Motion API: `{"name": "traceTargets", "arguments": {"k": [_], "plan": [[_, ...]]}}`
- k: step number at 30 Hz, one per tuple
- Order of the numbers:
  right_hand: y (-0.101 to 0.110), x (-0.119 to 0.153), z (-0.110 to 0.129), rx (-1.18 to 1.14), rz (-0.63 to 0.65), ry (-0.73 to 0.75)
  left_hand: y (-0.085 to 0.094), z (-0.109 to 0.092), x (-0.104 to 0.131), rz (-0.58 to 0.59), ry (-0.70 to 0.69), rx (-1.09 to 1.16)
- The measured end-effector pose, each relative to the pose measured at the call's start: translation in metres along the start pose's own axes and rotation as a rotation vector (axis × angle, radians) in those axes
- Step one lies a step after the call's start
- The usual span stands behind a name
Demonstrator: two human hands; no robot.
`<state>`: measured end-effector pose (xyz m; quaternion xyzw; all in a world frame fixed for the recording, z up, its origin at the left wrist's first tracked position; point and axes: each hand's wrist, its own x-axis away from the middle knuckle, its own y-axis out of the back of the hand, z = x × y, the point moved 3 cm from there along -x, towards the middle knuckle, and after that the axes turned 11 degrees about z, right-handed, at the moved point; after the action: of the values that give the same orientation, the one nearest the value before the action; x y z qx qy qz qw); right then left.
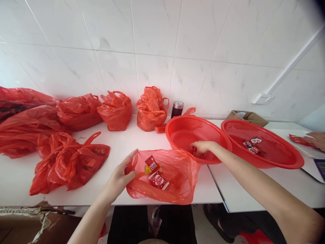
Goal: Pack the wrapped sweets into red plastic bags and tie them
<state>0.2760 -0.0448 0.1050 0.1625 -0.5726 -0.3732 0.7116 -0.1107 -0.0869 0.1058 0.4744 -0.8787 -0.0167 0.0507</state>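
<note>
White wall tiles (pixel 154 30) w/ faint gray veins stand behind a white desk (pixel 122 140). Near center, an open red bag (pixel 165 196) lies mouth up, w/ a yellow pkt (pixel 148 170) and red-and-white pkts (pixel 158 180) inside. L hand (pixel 117 178) pinches the bag's left rim btwn thumb and fingers. R hand (pixel 204 148) reaches into a red mesh basket (pixel 175 137) just right of the bag, fingers bent down; dark red shows at the tips, but can't tell if they grip it. A 2nd basket (pixel 291 160), farther right, holds more small pkts (pixel 254 149). Bulging red bags (pixel 115 112) line the far left; a dark flask (pixel 177 109) and cardboard box (pixel 254 118) sit at the far edge. At far right, another person's hand (pixel 317 139) is by red packaging (pixel 299 140).

Bag looks v. light, soft, prob. slippery and easily torn; best held by a gathered rim, as w/o support it'd sag. Pkts look light; pinch by the flat sealed ends. Baskets seem stiffer, best taken by the rim.
</note>
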Motion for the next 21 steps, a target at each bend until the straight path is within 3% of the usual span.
{"name": "traceTargets", "arguments": {"k": [3, 6, 8, 10, 12, 15, 21], "plan": [[0.022, 0.019, 0.015, -0.095, -0.08, 0.123, 0.001, 0.001, -0.001, 0.013, 0.002, -0.007], [0.037, 0.052, 0.051, -0.224, -0.237, 0.323, -0.001, 0.0, -0.002, 0.006, 0.014, 0.005], [0.034, 0.074, 0.085, -0.343, -0.305, 0.535, -0.004, -0.004, -0.004, 0.005, 0.01, 0.029], [0.015, 0.087, 0.12, -0.338, -0.26, 0.645, -0.007, -0.008, -0.005, 0.016, -0.007, 0.041], [-0.013, 0.087, 0.146, -0.188, -0.212, 0.583, -0.009, -0.011, -0.005, 0.025, -0.019, 0.023], [-0.046, 0.08, 0.164, 0.108, -0.349, 0.435, -0.005, -0.012, -0.002, 0.04, -0.002, -0.065], [-0.059, 0.092, 0.147, 0.398, -0.679, 0.386, 0.016, 0.002, 0.014, -0.037, 0.003, -0.253]]}}
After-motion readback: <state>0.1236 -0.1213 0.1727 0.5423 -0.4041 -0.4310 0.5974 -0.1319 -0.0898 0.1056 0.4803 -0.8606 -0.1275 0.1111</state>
